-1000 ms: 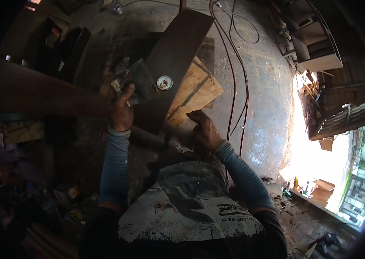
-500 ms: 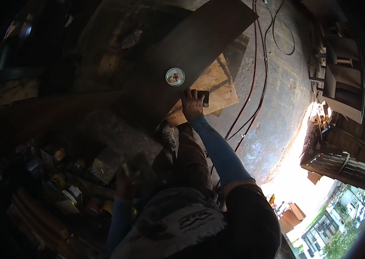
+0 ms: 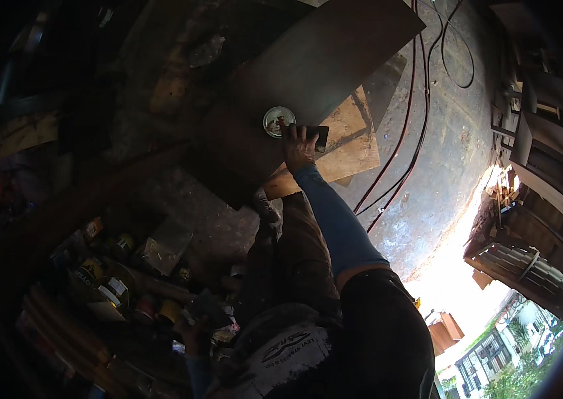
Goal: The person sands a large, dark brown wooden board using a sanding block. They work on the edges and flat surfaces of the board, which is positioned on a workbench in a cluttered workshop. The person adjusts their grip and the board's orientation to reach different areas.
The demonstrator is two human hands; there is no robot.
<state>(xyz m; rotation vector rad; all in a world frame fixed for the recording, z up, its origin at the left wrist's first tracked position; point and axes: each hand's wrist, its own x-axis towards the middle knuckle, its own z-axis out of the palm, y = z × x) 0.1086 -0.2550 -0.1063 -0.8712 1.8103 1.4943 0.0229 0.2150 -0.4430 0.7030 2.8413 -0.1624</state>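
Observation:
My right hand [image 3: 299, 145] rests on a long dark board [image 3: 335, 60] that lies tilted over pieces of plywood [image 3: 355, 156]. Its fingers grip a small dark flat block [image 3: 320, 135] pressed on the board. Just left of the fingertips sits a round tin [image 3: 277, 121] with a pale top. My left hand [image 3: 195, 336] is low at the left, in deep shadow, among several small cans [image 3: 105, 279]. Its fingers are too dark to read. My knees and a printed cloth [image 3: 281, 346] fill the lower middle.
Red and black cables [image 3: 414, 133] run over the concrete floor [image 3: 441, 173] right of the board. Stacked wooden furniture pieces [image 3: 534, 153] stand at the right. Planks and scrap [image 3: 22, 133] lie in the dark at the left. Bright daylight comes in at the lower right.
My left hand came off the board and dropped to the cans at the lower left. My right hand shifted up onto the board beside the round tin. The view swung left.

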